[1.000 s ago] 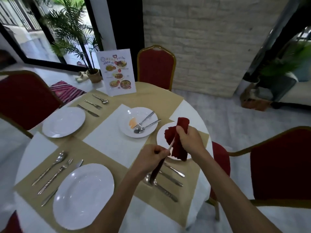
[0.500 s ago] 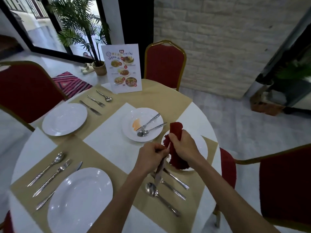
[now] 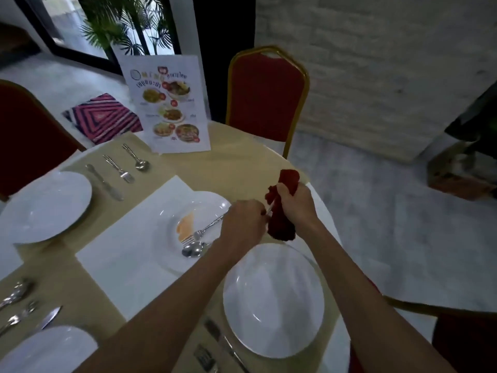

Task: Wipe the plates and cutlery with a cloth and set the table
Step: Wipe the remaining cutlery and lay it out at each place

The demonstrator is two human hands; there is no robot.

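Beyond the plate (image 3: 274,300) now, cloth (image 3: 281,227) (right hand (image 3: 295,203) gripping)

Glossy white glazed plates (image 3: 273,300), shiny metal cutlery (image 3: 118,169), a soft matt red cloth (image 3: 282,208), matt paper menu (image 3: 168,103).

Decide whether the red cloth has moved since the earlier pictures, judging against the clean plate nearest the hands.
Yes. The red cloth earlier overlapped the clean plate; now it shows wholly beyond that plate's far rim, toward the red chair.
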